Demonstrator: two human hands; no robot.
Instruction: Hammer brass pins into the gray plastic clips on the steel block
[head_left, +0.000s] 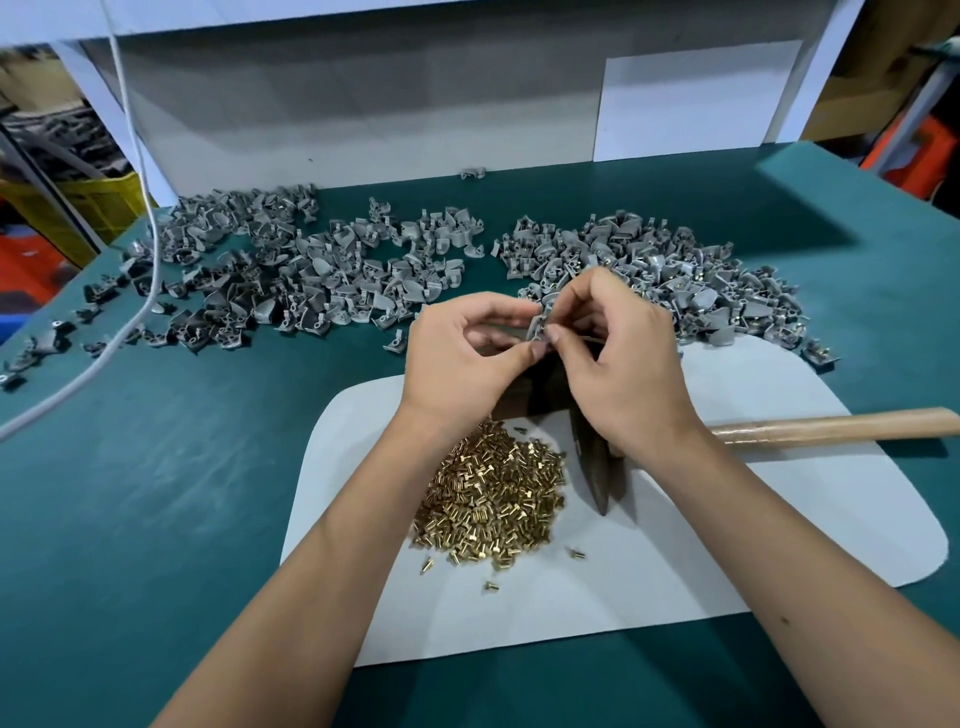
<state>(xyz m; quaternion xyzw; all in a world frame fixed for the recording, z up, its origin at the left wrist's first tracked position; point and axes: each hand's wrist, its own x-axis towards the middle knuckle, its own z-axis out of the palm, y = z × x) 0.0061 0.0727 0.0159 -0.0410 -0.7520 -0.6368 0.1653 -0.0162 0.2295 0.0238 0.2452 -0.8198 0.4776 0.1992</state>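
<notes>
Both hands, left hand (462, 353) and right hand (618, 364), pinching one gray clip (540, 325) mid-frame; could drop if squeezed crooked.

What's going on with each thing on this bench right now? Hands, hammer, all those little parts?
Left hand: pinches the gray clip.
Right hand: pinches the same clip.
Gray clip: held between both hands, above the steel block.
Steel block: mostly hidden under the hands.
Hammer: lying unheld on the white mat.
Brass pins: loose heap on the mat.
Clip piles: spread on the green table.
</notes>
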